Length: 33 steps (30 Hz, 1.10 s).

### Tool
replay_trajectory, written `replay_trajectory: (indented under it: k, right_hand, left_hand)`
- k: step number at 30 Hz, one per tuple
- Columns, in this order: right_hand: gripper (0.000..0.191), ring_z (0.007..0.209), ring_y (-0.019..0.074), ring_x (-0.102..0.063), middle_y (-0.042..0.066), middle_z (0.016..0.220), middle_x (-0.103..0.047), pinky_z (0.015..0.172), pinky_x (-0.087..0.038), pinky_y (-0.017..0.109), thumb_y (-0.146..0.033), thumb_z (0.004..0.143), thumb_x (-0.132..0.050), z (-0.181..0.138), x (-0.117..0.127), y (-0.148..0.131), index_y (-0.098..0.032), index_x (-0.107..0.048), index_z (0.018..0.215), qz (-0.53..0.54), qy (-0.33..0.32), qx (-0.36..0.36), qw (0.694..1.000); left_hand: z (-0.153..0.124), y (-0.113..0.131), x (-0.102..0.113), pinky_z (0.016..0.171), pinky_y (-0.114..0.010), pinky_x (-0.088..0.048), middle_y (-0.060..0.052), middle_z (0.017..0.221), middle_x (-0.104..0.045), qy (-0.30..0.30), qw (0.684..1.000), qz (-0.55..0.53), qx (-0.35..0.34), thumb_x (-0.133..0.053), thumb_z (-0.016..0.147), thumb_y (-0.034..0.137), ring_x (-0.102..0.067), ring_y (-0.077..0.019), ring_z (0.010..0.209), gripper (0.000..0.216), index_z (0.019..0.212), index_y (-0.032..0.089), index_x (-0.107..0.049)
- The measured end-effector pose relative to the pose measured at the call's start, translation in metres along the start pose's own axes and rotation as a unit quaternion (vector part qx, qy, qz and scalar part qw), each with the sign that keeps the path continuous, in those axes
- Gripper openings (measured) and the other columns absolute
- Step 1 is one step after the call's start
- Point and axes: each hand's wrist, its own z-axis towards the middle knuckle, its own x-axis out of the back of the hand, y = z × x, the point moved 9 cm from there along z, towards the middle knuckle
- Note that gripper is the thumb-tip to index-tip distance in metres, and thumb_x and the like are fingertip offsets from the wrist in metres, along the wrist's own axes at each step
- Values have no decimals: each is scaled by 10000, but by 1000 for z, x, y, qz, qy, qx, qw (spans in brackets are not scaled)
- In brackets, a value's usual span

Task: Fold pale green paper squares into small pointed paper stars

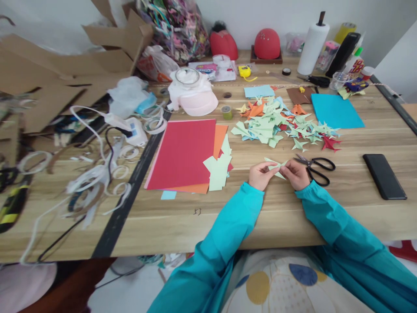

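Observation:
Between my two hands is a pale green folded paper piece [279,174], pinched from both sides over the table. My left hand [260,174] grips its left side with thumb and fingers. On the other side my right hand [296,174] pinches it, the fingertips of both hands almost meeting. Black-handled scissors [314,167] lie just right of my right hand, blades pointing left. Beyond my hands spreads a heap of folded paper shapes [270,121] in green, orange, blue and red. Left of my left hand lie pale green paper pieces [219,171], partly on coloured sheets.
Red paper sheets [185,152] lie at left centre. A blue sheet [337,111] and a black phone [384,176] are on the right. Cables and a power strip [135,132] clutter the left. Red domes [267,43] and a white roll [313,48] stand at the back.

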Motion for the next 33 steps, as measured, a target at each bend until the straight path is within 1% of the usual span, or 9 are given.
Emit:
replay_trajectory:
  k: [7, 11, 14, 17, 21, 28, 31, 33]
  right_hand:
    - [276, 457, 97, -397, -31, 521, -478, 433, -318, 246, -409, 810, -549, 0, -2, 2, -192, -504, 645, 0, -12, -7, 1000]
    - [273, 476, 105, -427, -25, 544, -492, 446, -363, 255, -412, 805, -554, 0, -2, 1, -200, -509, 639, 5, -11, -6, 1000]
    - [283, 486, 115, -451, -22, 555, -499, 450, -413, 265, -439, 789, -563, 0, -2, 6, -205, -507, 638, 20, -6, -26, 999]
    - [292, 494, 116, -457, -20, 563, -506, 457, -433, 265, -451, 783, -564, -1, -3, 9, -204, -507, 639, 18, -5, -36, 999]
    - [293, 527, 121, -469, -16, 571, -512, 477, -422, 257, -448, 795, -548, -1, -2, 8, -200, -509, 644, -11, -5, -31, 999]
    - [307, 501, 110, -429, -18, 548, -488, 479, -359, 254, -432, 832, -502, -1, -4, -2, -191, -482, 642, -60, -19, -6, 998]
    - [310, 499, 111, -423, -17, 544, -485, 485, -359, 262, -438, 831, -499, -1, -4, -3, -193, -471, 643, -67, -19, -1, 998]
    - [312, 497, 113, -421, -17, 547, -480, 484, -378, 266, -451, 821, -509, -1, -4, -2, -196, -468, 646, -51, -17, -9, 998]
  left_hand:
    - [0, 0, 0, 449, -213, -279, 36, 470, -468, -1, 1000, 18, -9, -750, 554, 302, -333, -63, 465, 254, 756, 154, -710]
    - [-1, 2, 0, 449, -216, -285, 31, 474, -472, 9, 999, 23, -21, -746, 558, 327, -337, -66, 465, 261, 753, 156, -712]
    - [-2, 2, 1, 450, -214, -284, 33, 470, -460, 16, 999, 22, -25, -741, 565, 330, -337, -65, 467, 257, 751, 155, -711]
    - [-2, 1, 1, 448, -210, -273, 40, 462, -438, 18, 999, 18, -22, -740, 570, 322, -331, -61, 464, 250, 748, 150, -707]
    - [-1, -3, 1, 442, -209, -252, 49, 456, -412, 16, 1000, 3, -6, -743, 565, 312, -319, -57, 456, 254, 747, 141, -701]
    - [0, -6, -2, 435, -202, -226, 71, 437, -343, -1, 1000, -22, 9, -749, 554, 289, -288, -45, 441, 248, 739, 136, -690]
    - [0, -7, -2, 434, -200, -230, 73, 436, -342, -6, 1000, -25, 11, -748, 557, 290, -285, -43, 439, 248, 742, 134, -690]
    - [1, -7, -3, 437, -199, -239, 68, 442, -364, -9, 1000, -26, 12, -749, 557, 282, -296, -45, 445, 253, 754, 134, -693]
